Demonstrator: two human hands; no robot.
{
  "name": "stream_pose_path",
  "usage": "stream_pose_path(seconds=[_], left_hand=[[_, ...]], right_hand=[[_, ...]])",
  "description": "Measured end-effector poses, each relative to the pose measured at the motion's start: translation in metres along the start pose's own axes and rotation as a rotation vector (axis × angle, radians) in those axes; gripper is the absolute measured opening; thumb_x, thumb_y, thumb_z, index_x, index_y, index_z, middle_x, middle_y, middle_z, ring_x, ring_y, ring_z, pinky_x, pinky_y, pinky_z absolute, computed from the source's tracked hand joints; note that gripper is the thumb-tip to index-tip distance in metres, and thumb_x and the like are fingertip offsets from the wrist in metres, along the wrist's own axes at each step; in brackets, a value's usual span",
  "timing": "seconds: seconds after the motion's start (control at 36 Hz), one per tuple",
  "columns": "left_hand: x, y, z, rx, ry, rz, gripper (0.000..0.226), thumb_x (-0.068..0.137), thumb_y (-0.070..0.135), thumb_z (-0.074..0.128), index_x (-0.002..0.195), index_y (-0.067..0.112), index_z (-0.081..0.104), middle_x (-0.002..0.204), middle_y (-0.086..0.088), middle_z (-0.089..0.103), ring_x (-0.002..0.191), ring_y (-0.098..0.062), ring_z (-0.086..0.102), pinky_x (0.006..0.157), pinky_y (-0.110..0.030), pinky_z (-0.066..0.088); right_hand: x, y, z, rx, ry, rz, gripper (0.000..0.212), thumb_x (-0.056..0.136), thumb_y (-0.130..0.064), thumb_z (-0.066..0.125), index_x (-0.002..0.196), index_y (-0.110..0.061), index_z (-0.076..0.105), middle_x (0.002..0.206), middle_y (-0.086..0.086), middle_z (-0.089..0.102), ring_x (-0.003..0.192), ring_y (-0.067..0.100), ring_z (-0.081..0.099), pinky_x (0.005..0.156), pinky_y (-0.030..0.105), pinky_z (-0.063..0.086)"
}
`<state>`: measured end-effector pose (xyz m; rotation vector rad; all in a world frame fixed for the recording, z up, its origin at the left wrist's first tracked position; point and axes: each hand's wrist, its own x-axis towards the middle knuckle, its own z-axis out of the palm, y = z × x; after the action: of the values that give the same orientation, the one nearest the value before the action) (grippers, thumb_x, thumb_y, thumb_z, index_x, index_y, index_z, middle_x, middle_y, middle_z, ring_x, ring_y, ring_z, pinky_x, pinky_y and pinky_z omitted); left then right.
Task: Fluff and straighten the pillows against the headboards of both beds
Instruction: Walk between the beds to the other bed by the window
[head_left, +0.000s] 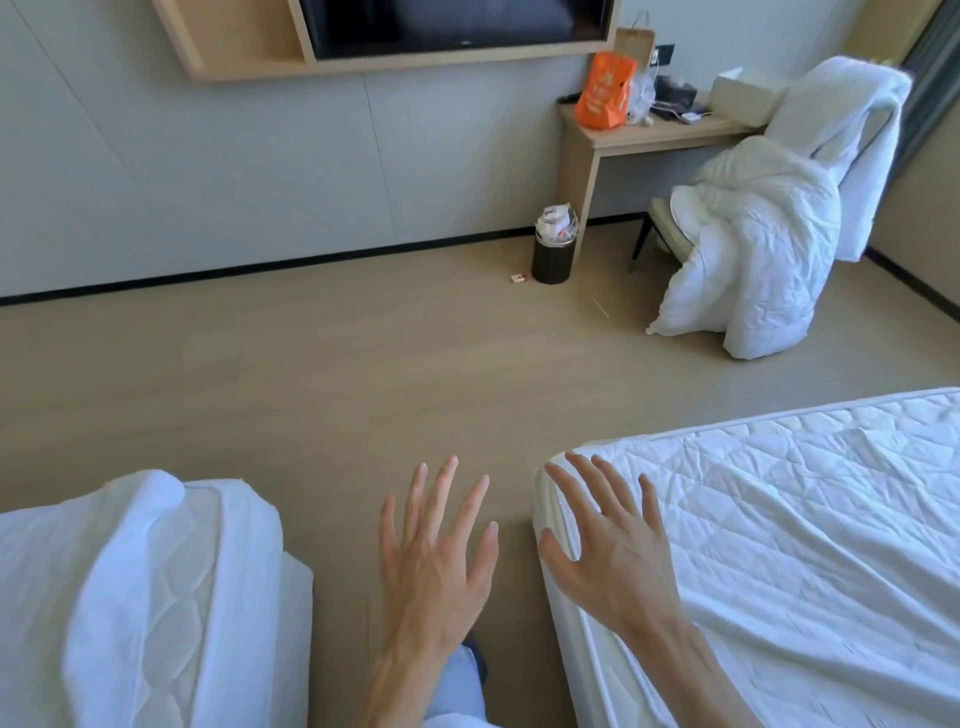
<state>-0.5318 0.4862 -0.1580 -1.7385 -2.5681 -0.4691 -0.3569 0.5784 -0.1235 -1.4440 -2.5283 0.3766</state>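
both hands hang spread in the aisle between the two beds: the left hand (436, 561) over bare floor, the right hand (608, 540) over the near corner of the right bed (810, 519), fingers splayed, gripping nothing. whether the right palm touches the mattress edge i cannot tell.

no pillow shows anywhere, and neither headboard is in sight (the view faces the foot end and the far wall). the right bed is stripped to its quilted pad. left of it, across the aisle, the left bed (130, 597) has a white cover bunched at its corner.

beyond the right bed's foot, a chair (660, 218) carries a heap of white bedding (753, 249) that spills to the floor. behind the chair stands a desk (649, 136) with an orange bag (605, 93); a full waste bin (554, 249) sits by the desk leg, further left of the bed.

my reading: the pillow step has not started. the next move calls for turning toward the headboards, finding the pillows, then taking one with both hands.
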Motion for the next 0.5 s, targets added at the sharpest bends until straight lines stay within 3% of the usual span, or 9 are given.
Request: stream_pose_path(seconds=[0.14, 0.33, 0.5], left_hand=[[0.096, -0.034, 0.013, -0.015, 0.009, 0.063, 0.049, 0.098, 0.054, 0.037, 0.145, 0.044, 0.042, 0.163, 0.009, 0.027, 0.152, -0.02, 0.021, 0.116, -0.055, 0.028], [0.223, -0.072, 0.015, -0.011, -0.029, 0.156, 0.051, 0.098, 0.057, 0.029, 0.147, 0.044, 0.037, 0.164, 0.01, 0.025, 0.154, -0.018, 0.015, 0.117, -0.056, 0.027], [0.305, -0.081, 0.029, -0.034, -0.038, 0.219, 0.05, 0.098, 0.053, 0.036, 0.146, 0.042, 0.04, 0.163, 0.008, 0.026, 0.153, -0.02, 0.018, 0.117, -0.056, 0.026]], right_hand=[[0.093, -0.02, 0.011, 0.008, 0.008, 0.043, 0.063, 0.085, -0.051, 0.047, 0.146, -0.04, 0.037, 0.158, -0.014, 0.033, 0.15, 0.01, 0.022, 0.123, 0.051, 0.014], [0.207, -0.035, 0.01, 0.004, 0.016, 0.112, 0.064, 0.085, -0.055, 0.045, 0.147, -0.04, 0.034, 0.16, -0.014, 0.031, 0.151, 0.011, 0.02, 0.123, 0.052, 0.014], [0.278, -0.033, 0.009, 0.0, 0.033, 0.169, 0.064, 0.085, -0.054, 0.046, 0.147, -0.037, 0.037, 0.159, -0.011, 0.033, 0.15, 0.013, 0.023, 0.122, 0.053, 0.017]])
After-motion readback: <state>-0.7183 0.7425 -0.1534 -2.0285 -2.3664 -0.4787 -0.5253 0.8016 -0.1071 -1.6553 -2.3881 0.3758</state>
